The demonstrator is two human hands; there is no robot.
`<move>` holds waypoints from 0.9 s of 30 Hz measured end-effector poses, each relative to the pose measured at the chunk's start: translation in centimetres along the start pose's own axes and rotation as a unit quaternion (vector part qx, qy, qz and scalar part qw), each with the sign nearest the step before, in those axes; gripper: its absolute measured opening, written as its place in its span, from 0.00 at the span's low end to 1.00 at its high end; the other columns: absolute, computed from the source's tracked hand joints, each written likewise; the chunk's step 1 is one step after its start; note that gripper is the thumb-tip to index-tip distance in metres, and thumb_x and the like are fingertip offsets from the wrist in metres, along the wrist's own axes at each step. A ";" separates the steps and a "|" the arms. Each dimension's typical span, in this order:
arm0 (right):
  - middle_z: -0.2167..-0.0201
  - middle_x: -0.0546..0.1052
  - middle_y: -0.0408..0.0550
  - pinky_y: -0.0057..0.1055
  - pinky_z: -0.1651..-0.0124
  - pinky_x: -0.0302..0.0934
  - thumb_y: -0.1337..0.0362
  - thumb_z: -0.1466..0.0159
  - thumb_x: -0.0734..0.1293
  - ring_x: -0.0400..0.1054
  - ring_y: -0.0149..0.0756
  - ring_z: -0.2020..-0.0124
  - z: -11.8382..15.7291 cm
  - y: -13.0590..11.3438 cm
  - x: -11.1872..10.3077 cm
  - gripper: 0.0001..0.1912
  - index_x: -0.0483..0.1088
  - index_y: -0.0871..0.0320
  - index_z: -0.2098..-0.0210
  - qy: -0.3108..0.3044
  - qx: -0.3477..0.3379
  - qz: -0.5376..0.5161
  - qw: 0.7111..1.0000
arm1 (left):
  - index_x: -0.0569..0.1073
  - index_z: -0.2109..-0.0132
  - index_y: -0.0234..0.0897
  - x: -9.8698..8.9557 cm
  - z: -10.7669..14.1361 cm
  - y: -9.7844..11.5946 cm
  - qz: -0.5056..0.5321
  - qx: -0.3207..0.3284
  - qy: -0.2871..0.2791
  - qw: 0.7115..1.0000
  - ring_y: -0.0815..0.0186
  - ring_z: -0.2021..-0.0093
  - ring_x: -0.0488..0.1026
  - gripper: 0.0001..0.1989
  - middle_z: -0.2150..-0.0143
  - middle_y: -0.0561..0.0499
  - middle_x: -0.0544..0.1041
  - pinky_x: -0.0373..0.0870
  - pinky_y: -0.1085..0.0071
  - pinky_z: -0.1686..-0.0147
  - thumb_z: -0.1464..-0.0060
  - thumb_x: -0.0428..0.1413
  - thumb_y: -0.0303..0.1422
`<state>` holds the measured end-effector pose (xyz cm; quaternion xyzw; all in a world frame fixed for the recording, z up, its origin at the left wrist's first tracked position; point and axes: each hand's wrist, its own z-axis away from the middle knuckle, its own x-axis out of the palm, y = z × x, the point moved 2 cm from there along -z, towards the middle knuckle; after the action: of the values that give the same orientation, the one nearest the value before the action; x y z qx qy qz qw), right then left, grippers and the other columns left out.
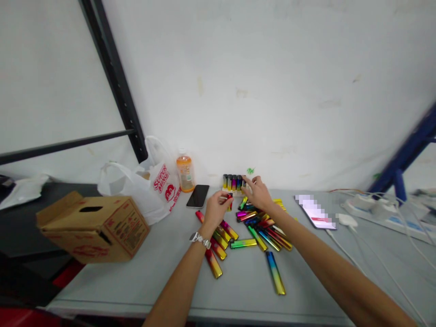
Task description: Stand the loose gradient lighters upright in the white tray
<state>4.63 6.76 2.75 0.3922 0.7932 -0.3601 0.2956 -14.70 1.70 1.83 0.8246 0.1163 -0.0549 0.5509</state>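
My left hand (217, 209), with a silver watch on its wrist, is closed around a red and yellow lighter (230, 202) held upright above the table. The fingertips of my right hand (258, 191) grip the lighter at the right end of an upright row of colourful lighters (233, 182) by the wall. A pale holder at their base is only partly visible. Below my left hand several red and gold lighters (218, 249) lie side by side. Under and beside my right hand is a loose pile of shiny lighters (260, 225). A blue and yellow lighter (275, 272) lies nearer the front edge.
Left of my hands are a cardboard box (102, 227), a white plastic bag (155, 195), an orange drink bottle (185, 172) and a dark phone (198, 196). On the right are a lit phone (315, 212), a white charger (346, 220), cables and a power strip (391, 217).
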 end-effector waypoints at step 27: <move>0.89 0.54 0.37 0.24 0.84 0.38 0.45 0.34 0.53 0.46 0.25 0.88 4.7 -7.1 1.8 0.28 0.56 0.55 0.84 -0.038 0.304 -0.551 0.776 | 0.76 0.64 0.35 -0.6 0.1 0.9 -0.175 0.094 -0.064 0.978 0.67 0.66 0.72 0.11 0.65 0.49 0.78 0.66 0.72 0.66 0.41 0.51 0.34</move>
<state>-1.36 0.64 1.16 -0.0561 0.7110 -0.6985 -0.0584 -15.02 1.22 2.73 0.8344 0.2178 -0.2135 0.4591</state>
